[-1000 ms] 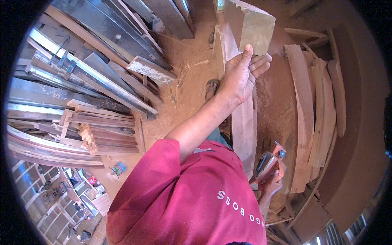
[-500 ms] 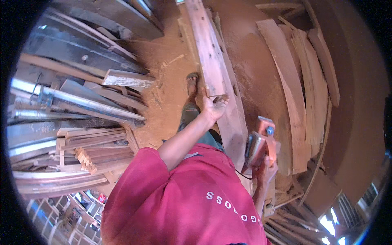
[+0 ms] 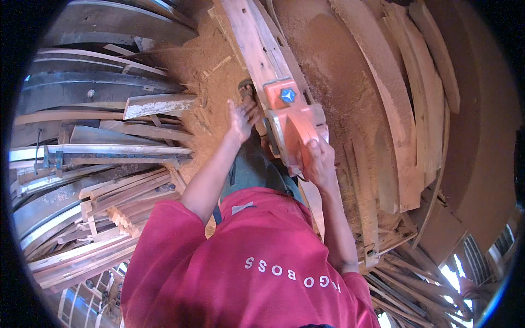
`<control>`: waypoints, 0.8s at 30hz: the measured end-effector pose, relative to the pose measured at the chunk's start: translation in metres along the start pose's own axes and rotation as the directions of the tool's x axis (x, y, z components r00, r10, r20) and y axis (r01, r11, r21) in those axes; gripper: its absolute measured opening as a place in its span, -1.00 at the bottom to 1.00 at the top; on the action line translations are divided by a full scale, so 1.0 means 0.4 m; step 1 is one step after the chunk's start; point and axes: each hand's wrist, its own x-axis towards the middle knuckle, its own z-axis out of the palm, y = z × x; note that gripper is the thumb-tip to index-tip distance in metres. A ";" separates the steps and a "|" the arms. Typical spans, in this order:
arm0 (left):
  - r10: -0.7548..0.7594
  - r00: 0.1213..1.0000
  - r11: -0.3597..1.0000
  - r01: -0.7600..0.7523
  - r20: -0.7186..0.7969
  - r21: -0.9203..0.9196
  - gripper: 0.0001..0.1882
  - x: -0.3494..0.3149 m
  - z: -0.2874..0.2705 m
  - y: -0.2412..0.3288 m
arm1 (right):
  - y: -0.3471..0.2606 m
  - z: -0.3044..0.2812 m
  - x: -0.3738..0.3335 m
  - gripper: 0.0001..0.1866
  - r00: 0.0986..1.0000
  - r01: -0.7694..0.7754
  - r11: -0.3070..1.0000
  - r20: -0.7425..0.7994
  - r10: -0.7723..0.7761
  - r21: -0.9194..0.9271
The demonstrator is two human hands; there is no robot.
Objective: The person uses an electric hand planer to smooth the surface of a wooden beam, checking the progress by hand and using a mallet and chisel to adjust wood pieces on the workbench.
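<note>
My right hand [image 3: 318, 162] grips the rear handle of an orange power planer [image 3: 292, 117], which rests on a long wooden plank [image 3: 252, 44] running away from me. My left hand [image 3: 242, 117] hangs just left of the planer beside the plank, fingers spread and empty. My red shirt fills the lower middle of the view and hides the plank's near end. A foot [image 3: 246, 87] shows on the sawdust just beyond my left hand.
Stacked planks, curved wooden pieces and metal bars [image 3: 104, 158] lie in a pile on the left. More curved boards [image 3: 410, 109] lie on the right over a sawdust-covered floor [image 3: 213, 71]. Scrap timber [image 3: 415, 273] piles up at the lower right.
My right hand brought the orange planer up from my side onto the plank. My left hand let go of the plank's edge and now hovers beside it with spread fingers.
</note>
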 end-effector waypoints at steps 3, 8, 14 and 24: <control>0.017 0.994 1.000 -0.017 0.112 0.007 0.01 -0.004 0.063 0.089 | -0.005 0.002 0.032 -0.37 0.991 0.131 0.957 -0.001 -0.136 -0.258; -0.059 0.982 0.998 0.061 0.180 -0.006 0.06 -0.003 0.080 0.140 | 0.072 0.029 -0.012 -0.46 0.995 0.060 0.996 -0.074 -0.065 -0.072; -0.090 0.991 0.996 0.088 0.101 0.023 0.04 0.021 0.088 0.154 | 0.040 0.021 0.010 -0.47 0.999 0.022 0.992 -0.037 -0.027 -0.120; -0.221 0.975 0.974 0.219 0.032 0.064 -0.11 -0.007 0.221 0.159 | -0.274 -0.009 0.288 -0.51 0.989 0.124 0.966 -0.046 -0.138 -0.228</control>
